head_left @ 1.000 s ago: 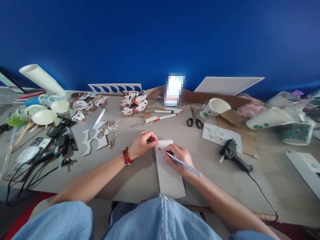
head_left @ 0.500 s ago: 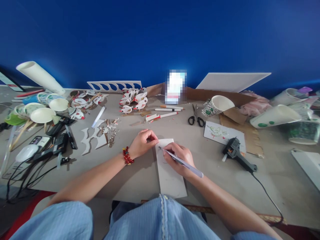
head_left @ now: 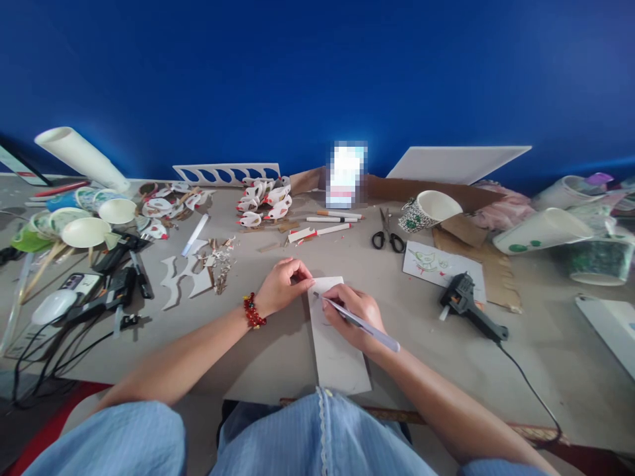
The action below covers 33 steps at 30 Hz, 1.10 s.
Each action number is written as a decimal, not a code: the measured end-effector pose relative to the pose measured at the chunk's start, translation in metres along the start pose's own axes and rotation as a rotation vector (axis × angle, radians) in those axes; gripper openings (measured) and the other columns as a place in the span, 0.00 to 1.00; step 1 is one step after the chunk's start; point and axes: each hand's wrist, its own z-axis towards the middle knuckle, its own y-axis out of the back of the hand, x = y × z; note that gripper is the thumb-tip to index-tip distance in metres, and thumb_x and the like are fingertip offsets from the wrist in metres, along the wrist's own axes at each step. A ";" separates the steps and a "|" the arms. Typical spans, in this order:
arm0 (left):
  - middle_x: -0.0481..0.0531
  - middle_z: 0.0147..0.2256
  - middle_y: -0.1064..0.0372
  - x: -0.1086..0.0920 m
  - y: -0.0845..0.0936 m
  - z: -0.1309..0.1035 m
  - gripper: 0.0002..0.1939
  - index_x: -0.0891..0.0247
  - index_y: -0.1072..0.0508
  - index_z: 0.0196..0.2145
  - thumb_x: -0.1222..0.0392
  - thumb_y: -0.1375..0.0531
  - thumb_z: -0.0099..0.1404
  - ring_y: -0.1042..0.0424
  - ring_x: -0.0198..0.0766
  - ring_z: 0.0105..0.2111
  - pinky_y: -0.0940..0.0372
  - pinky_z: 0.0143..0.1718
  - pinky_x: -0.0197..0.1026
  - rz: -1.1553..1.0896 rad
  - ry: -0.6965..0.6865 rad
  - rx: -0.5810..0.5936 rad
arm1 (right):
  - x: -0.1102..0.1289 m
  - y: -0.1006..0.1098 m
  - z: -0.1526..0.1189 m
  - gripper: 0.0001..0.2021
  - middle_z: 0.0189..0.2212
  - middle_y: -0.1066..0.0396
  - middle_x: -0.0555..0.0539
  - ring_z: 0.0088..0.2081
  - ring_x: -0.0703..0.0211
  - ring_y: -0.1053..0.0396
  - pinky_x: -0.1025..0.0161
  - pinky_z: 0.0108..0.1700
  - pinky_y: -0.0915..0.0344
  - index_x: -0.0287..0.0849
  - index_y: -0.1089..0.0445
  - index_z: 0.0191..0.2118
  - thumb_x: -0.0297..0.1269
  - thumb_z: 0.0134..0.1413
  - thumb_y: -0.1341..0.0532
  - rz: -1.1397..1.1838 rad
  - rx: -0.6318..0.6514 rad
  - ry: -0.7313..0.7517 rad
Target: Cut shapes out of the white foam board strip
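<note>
My right hand (head_left: 354,311) grips a pale pen (head_left: 372,330), its dark tip slanting down to the upper part of a narrow white board (head_left: 342,367). That board lies on the table straight in front of me, with a few faint dark marks on it. Part of its surface is hidden under my right hand. With fingers curled, my left hand (head_left: 285,287) pinches the board's upper left corner between thumb and forefinger. A red bead bracelet is on the left wrist.
Beyond my hands lie several markers (head_left: 335,218), scissors (head_left: 387,233) and white bird-shaped cutouts (head_left: 262,201). To the right are a sketch card (head_left: 429,264) and a corded glue gun (head_left: 471,307). White scraps (head_left: 186,274), paper cups (head_left: 86,231) and cables fill the left.
The pen and my right hand have shifted very slightly left. A dark mark shows near the board's top by the pen tip. My left hand keeps its place.
</note>
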 end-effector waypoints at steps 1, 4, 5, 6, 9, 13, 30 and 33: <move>0.48 0.32 0.26 0.000 0.000 0.000 0.08 0.60 0.29 0.30 0.53 0.40 0.62 0.29 0.40 0.37 0.35 0.46 0.43 -0.003 -0.002 0.000 | 0.000 0.000 0.000 0.03 0.24 0.32 0.51 0.25 0.62 0.35 0.68 0.31 0.42 0.44 0.33 0.36 0.34 0.59 0.43 -0.003 0.002 0.006; 0.48 0.31 0.26 0.001 -0.001 0.001 0.08 0.60 0.29 0.31 0.53 0.40 0.61 0.28 0.40 0.36 0.36 0.48 0.45 -0.026 -0.006 0.012 | 0.003 -0.002 0.001 0.03 0.24 0.31 0.51 0.25 0.62 0.35 0.68 0.31 0.42 0.44 0.33 0.35 0.32 0.58 0.44 -0.029 0.001 0.021; 0.47 0.31 0.26 0.001 -0.001 0.001 0.08 0.60 0.29 0.31 0.53 0.40 0.61 0.27 0.40 0.36 0.37 0.51 0.46 -0.032 -0.009 0.017 | 0.004 -0.002 0.001 0.03 0.24 0.31 0.51 0.25 0.62 0.35 0.68 0.31 0.42 0.43 0.33 0.34 0.31 0.58 0.44 -0.043 0.001 0.026; 0.46 0.31 0.25 0.002 -0.001 0.002 0.07 0.60 0.29 0.32 0.54 0.39 0.61 0.27 0.39 0.35 0.39 0.54 0.47 -0.037 -0.016 0.027 | 0.005 -0.003 0.002 0.04 0.24 0.31 0.51 0.25 0.62 0.35 0.68 0.31 0.42 0.43 0.33 0.34 0.31 0.57 0.44 -0.056 0.000 0.031; 0.44 0.29 0.24 0.003 -0.001 0.003 0.08 0.59 0.28 0.35 0.53 0.39 0.61 0.26 0.38 0.33 0.52 0.64 0.52 -0.035 -0.040 0.063 | 0.007 -0.004 0.002 0.04 0.24 0.32 0.50 0.25 0.62 0.35 0.68 0.31 0.42 0.43 0.33 0.33 0.31 0.57 0.45 -0.076 -0.003 0.041; 0.43 0.28 0.24 0.005 -0.001 0.004 0.09 0.59 0.27 0.37 0.52 0.40 0.63 0.26 0.37 0.32 0.58 0.65 0.52 -0.037 -0.048 0.096 | 0.007 -0.004 0.002 0.06 0.23 0.33 0.51 0.25 0.62 0.36 0.68 0.31 0.42 0.43 0.33 0.33 0.30 0.58 0.46 -0.099 -0.004 0.067; 0.43 0.29 0.24 0.004 0.000 0.004 0.10 0.58 0.26 0.36 0.50 0.40 0.62 0.25 0.37 0.33 0.59 0.66 0.52 -0.052 -0.022 0.112 | 0.001 -0.004 0.007 0.05 0.24 0.33 0.50 0.25 0.62 0.36 0.68 0.31 0.42 0.43 0.32 0.33 0.32 0.58 0.45 -0.040 0.077 0.023; 0.43 0.29 0.24 0.005 -0.001 0.004 0.11 0.59 0.27 0.37 0.50 0.39 0.62 0.25 0.37 0.33 0.59 0.66 0.51 -0.062 -0.031 0.099 | 0.003 -0.002 0.007 0.05 0.23 0.34 0.51 0.24 0.63 0.37 0.68 0.30 0.43 0.42 0.32 0.33 0.32 0.57 0.44 -0.030 0.055 0.039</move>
